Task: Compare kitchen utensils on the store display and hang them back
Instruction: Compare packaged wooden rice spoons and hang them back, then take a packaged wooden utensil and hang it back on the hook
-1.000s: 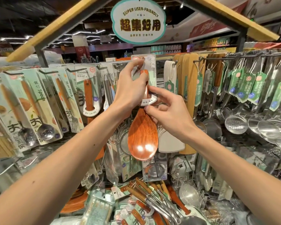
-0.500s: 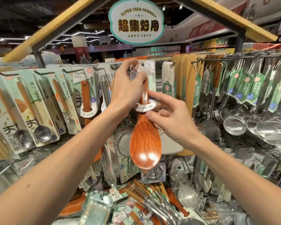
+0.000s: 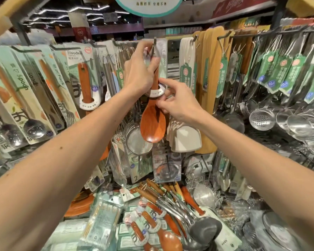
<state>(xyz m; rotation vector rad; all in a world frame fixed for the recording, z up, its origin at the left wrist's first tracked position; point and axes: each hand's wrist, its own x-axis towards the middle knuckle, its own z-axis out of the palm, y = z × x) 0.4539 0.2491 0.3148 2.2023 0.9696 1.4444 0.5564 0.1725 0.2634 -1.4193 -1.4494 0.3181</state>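
Observation:
A glossy brown wooden rice spoon on a pale card hangs upright in the middle of the display. My left hand grips the top of its card and handle, right at a dark metal hook. My right hand pinches the spoon at its neck, just under the white collar of the card. The hook's tip is partly hidden by my left fingers.
Carded spoons and forks hang at the left. A wooden turner hangs beside them. White spatulas, wooden boards and steel skimmers hang at the right. Loose ladles and spoons lie in the bin below.
Both hands have lifted the spoon higher toward the hook, and the view has tilted down. My right hand has slid from the card's side to the spoon's neck.

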